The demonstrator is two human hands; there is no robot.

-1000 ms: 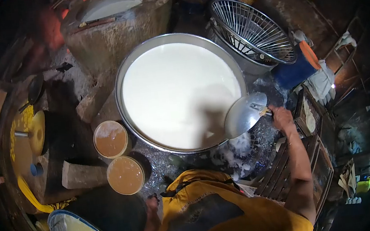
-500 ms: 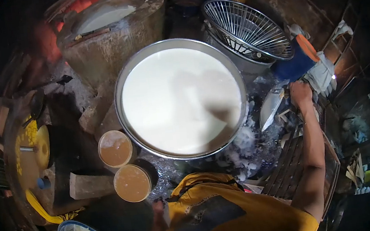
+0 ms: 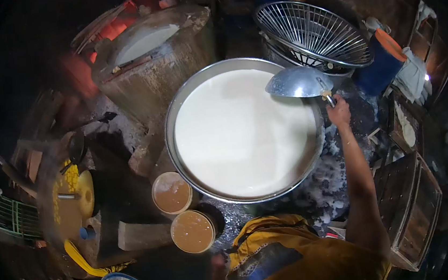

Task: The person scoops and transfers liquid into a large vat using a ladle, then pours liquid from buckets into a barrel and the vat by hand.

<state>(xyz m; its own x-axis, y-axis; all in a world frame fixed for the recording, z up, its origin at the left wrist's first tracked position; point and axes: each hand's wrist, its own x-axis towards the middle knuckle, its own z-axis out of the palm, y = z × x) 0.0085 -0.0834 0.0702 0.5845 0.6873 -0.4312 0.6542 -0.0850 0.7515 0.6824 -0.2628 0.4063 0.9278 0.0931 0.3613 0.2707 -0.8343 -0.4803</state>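
Observation:
My right hand (image 3: 339,111) is closed around the short handle of a large, shallow metal ladle (image 3: 295,83). The ladle's bowl hangs over the upper right rim of a wide round metal vat (image 3: 170,139), with its rounded side up. White liquid (image 3: 234,133) fills most of the vat, and shadows fall across it. Low beside my body, near the yellow shirt, my left hand (image 3: 218,264) is dark and blurred, so its fingers cannot be made out. Two round tubs of brown liquid, an upper tub (image 3: 172,192) and a lower tub (image 3: 192,231), stand at the vat's lower left.
A metal-barred basket (image 3: 316,34) rests on a container at the back right, beside a blue bucket (image 3: 381,65) with an orange rim. Behind the vat stands a stove-like block (image 3: 158,71) with a red glow (image 3: 116,27). A wooden crate (image 3: 412,213) is at right.
My right hand has moved left from near the blue bucket, bringing the ladle over the vat's rim. The whole view has shifted, with the vat now further right.

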